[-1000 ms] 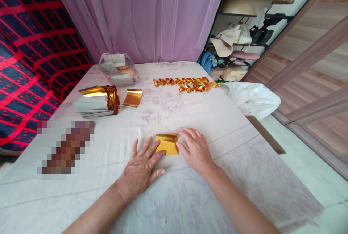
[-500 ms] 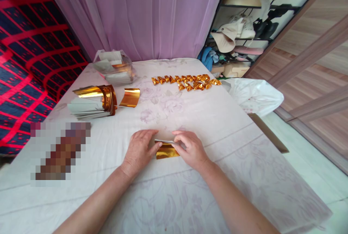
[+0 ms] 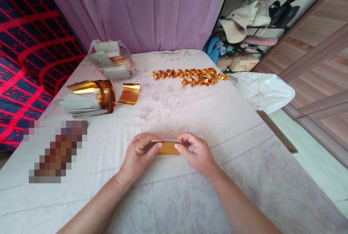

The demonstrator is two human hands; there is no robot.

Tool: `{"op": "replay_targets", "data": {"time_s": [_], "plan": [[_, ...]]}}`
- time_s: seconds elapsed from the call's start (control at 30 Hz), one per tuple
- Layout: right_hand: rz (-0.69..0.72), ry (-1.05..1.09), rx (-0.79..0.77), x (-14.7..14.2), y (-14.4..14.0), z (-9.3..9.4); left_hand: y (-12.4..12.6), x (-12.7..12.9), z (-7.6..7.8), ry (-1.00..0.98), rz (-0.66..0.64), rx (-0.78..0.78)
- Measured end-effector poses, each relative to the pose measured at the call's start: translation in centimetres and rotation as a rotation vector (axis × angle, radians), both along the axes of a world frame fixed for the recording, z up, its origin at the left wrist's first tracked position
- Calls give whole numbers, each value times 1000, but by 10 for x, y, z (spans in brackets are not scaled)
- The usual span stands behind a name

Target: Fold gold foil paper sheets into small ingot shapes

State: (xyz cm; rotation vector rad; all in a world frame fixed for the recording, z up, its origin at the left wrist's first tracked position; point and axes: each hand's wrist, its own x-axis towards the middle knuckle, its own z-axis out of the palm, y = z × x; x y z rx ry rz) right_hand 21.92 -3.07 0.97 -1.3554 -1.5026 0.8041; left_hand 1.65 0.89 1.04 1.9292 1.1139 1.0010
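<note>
- Single view: a head-worn camera, set above the near edge of the table.
- Facing: forward and down along the tabletop toward the curtain at the far end.
- Range: close. The forearms enter from the bottom edge, and the left hand and right hand lie at lower centre.
- Periphery: shelf upper right, floor right.
- Overlap: not applicable with one camera.
</note>
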Motion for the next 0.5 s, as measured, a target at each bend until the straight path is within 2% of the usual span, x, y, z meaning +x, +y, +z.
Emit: {"op": "replay_targets", "data": {"time_s": [0.2, 0.4, 0.5], "plan": [[-20, 101, -100, -2, -2, 2, -5, 1, 6, -154, -10, -244], [7, 239, -218, -2, -3, 4, -9, 3, 5, -206, 40, -263], [2, 242, -238, -1, -2, 5, -10, 3, 5, -221, 48, -269]]}}
